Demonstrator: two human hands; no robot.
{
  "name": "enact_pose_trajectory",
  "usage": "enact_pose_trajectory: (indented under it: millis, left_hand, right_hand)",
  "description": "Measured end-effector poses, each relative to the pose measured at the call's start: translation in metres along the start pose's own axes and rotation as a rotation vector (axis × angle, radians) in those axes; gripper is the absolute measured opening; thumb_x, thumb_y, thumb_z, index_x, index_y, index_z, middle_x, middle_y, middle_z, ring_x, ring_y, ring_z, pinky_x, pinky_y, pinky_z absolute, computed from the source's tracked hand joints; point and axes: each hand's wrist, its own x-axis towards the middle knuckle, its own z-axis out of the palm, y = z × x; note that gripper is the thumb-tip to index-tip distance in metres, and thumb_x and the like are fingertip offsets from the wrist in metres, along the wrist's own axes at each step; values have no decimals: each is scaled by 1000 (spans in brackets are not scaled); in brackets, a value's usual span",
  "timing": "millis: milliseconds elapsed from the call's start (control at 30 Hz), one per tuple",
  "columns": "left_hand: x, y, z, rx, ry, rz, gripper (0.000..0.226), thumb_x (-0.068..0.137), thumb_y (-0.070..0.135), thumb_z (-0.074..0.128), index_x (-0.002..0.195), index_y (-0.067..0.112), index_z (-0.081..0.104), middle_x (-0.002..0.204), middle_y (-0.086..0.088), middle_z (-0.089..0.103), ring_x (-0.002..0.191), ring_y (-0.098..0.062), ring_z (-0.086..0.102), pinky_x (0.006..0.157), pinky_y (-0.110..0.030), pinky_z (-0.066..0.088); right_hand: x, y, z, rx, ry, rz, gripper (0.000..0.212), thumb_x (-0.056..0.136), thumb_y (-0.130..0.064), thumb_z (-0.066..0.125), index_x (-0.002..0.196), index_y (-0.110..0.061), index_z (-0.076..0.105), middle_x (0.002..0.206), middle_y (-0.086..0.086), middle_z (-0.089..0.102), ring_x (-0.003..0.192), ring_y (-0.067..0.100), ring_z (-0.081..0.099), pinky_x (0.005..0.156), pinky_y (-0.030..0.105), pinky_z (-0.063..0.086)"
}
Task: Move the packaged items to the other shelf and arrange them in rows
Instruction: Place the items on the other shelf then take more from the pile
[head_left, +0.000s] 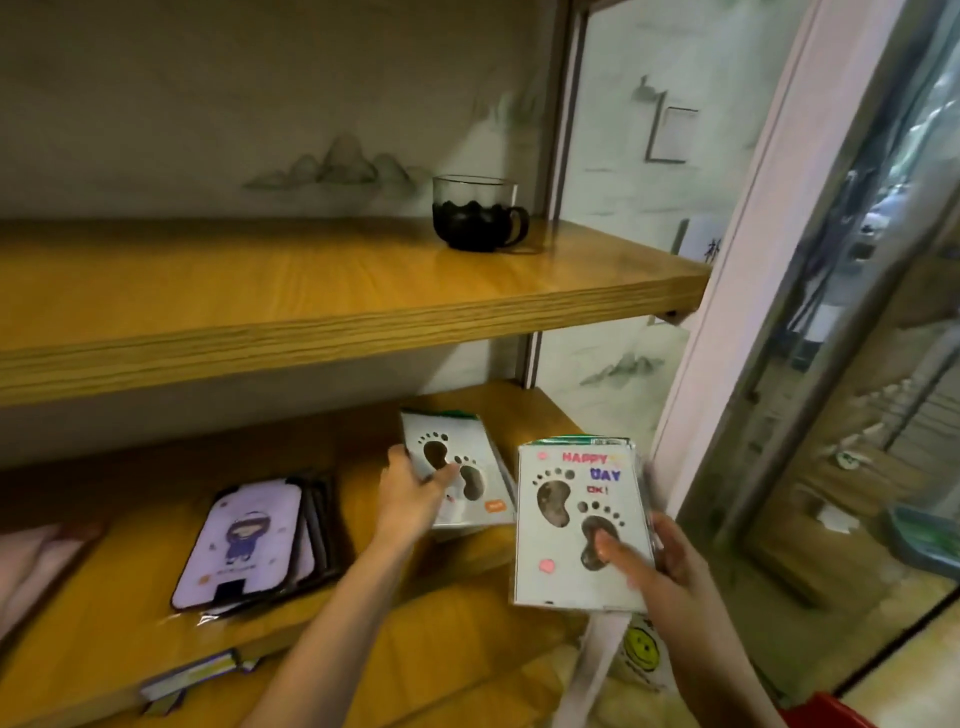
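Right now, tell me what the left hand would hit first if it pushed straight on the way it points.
The left hand grips the footprint pack on the lower shelf; past it, probably the back wall, though depth is unclear.

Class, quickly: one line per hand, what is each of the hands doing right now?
Left hand: closed, gripping a footprint packet at the lower shelf.
Right hand: closed, holding up the Happy Day packet.
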Motion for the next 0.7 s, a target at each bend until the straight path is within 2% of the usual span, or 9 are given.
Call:
enact_pose_trajectory:
  millis: [133, 200, 333, 433, 533, 567, 633, 700]
  left_hand:
    - [13, -4, 8, 264, 67, -3, 62, 80, 35, 65, 129, 11, 37, 134, -9, 46, 131, -30, 32, 111, -46, 25]
    - [15, -3, 9, 434, 73, 42, 65, 84, 40, 58, 136, 9, 32, 143, -10, 38, 136, -29, 24, 114, -42, 15]
    - [16, 0, -2, 603, 85, 138, 58, 93, 38, 41, 142, 14, 23, 150, -10, 26, 139, -30, 17, 113, -40, 15]
    - [16, 2, -23, 797, 155, 339, 49, 95, 33, 37, 140, 15, 31, 146, -5, 36, 136, -25, 25, 111, -35, 20]
    - [14, 7, -43, 923, 167, 384, 46, 95, 32, 36, 138, 17, 34, 145, -2, 39, 137, -22, 26, 110, -36, 22]
    - [13, 8, -48, 955, 172, 383, 46, 95, 32, 36, 138, 17, 34, 145, -1, 38, 137, -22, 25, 110, -37, 23]
    - [8, 11, -56, 989, 180, 382, 45, 95, 32, 37, 137, 17, 36, 144, -2, 40, 137, -22, 26, 110, -38, 24]
    - [4, 11, -61, 997, 212, 375, 44, 94, 31, 39, 136, 15, 39, 142, -3, 42, 136, -23, 27, 109, -38, 25]
  right_hand:
    - [28, -8, 11, -24, -43, -2, 35, 80, -18, 68, 112, -19, 53, 99, 5, 71, 81, 21, 70, 58, 27, 54]
    - [44, -13, 18, -52, -68, -12, 31, 80, -18, 69, 108, -22, 55, 94, -1, 71, 77, 14, 70, 57, 24, 53]
    - [71, -21, 37, -47, -165, 4, 24, 80, -14, 69, 98, -20, 56, 90, -1, 70, 67, 6, 69, 49, 17, 51]
    - [90, -19, 55, -92, -217, 18, 26, 79, -14, 69, 101, -18, 56, 95, 1, 70, 75, 9, 69, 54, 19, 52]
    - [103, -15, 74, -167, -266, 37, 32, 80, -16, 69, 108, -14, 54, 99, 2, 69, 77, 8, 67, 54, 17, 51]
    - [106, -13, 79, -215, -280, 37, 30, 81, -18, 68, 107, -16, 53, 102, 3, 68, 80, 8, 66, 58, 18, 52]
    - [111, -9, 85, -345, -284, 3, 30, 83, -24, 66, 108, -18, 51, 107, -1, 66, 93, 14, 65, 77, 27, 54]
    - [113, -7, 85, -505, -268, -50, 38, 83, -32, 65, 115, -18, 51, 113, -3, 64, 106, 18, 61, 93, 36, 50]
